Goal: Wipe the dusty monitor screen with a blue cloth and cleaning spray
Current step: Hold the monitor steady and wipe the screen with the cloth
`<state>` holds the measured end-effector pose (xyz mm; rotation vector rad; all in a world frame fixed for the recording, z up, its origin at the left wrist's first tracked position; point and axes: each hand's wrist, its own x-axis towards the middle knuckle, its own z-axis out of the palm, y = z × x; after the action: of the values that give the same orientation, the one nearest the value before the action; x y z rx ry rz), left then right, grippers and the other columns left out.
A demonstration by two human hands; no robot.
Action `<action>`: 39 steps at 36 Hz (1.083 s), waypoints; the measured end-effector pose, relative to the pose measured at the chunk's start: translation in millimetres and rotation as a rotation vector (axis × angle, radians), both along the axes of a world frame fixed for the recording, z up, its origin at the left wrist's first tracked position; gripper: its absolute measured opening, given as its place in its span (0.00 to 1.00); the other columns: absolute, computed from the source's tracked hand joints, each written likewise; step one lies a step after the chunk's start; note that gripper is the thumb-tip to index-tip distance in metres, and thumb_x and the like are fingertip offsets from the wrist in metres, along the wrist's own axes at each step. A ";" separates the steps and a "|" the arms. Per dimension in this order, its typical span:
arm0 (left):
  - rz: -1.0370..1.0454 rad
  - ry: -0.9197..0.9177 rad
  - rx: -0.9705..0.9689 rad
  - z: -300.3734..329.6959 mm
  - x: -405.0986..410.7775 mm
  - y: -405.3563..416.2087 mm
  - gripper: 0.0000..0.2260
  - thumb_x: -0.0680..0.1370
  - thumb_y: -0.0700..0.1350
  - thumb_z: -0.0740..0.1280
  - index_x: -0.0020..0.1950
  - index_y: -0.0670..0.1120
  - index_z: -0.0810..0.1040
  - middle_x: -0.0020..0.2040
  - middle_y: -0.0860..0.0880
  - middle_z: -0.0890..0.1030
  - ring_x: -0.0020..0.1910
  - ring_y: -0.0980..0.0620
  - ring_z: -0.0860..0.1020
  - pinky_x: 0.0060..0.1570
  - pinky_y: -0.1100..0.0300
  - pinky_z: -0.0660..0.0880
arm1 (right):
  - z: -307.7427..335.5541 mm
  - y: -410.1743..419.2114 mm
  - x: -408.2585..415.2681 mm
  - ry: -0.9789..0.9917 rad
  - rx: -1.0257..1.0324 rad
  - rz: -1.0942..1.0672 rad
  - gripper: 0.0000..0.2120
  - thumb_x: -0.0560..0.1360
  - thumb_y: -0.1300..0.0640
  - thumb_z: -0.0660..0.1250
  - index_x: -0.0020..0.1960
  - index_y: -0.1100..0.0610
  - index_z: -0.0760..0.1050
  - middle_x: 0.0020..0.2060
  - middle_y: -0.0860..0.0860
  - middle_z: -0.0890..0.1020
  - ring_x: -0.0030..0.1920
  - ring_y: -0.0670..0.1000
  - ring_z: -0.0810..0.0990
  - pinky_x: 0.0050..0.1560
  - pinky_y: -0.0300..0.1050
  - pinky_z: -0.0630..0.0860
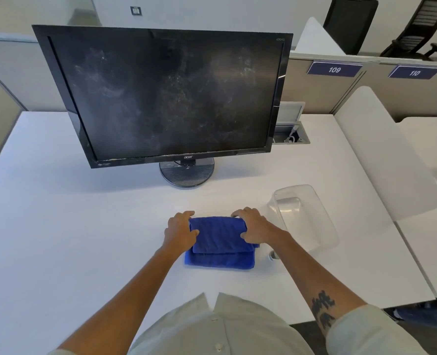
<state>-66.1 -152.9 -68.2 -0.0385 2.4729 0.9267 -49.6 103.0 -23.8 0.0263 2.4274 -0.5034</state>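
A black monitor point(171, 98) stands on a round base at the back of the white desk point(71, 213); its dark screen is smeared with pale dust. A folded blue cloth point(220, 242) lies flat on the desk in front of me. My left hand point(180, 230) grips the cloth's left edge and my right hand point(254, 226) grips its right edge, both near the far fold. A small white-and-grey object point(273, 256), mostly hidden behind my right forearm, sits just right of the cloth; I cannot tell what it is.
A clear plastic bin point(314, 226) lies tipped on the desk right of my right hand. An open cable hatch point(293, 135) sits behind the monitor's right edge. White dividers, partitions numbered 109 and 110, and two black chairs point(381, 24) stand at the right.
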 end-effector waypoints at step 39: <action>-0.142 0.169 0.576 128.7 -58.1 0.4 0.11 0.90 0.46 0.64 0.66 0.58 0.82 0.61 0.56 0.87 0.64 0.52 0.84 0.64 0.59 0.80 | 55.6 -4.4 12.0 -0.260 -1.230 -0.758 0.46 0.64 0.22 0.68 0.68 0.55 0.84 0.66 0.62 0.84 0.62 0.61 0.83 0.68 0.61 0.78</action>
<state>-124.3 -152.4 60.5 0.4174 2.2216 1.5887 -37.6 98.5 31.9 0.4483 1.4335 -2.0634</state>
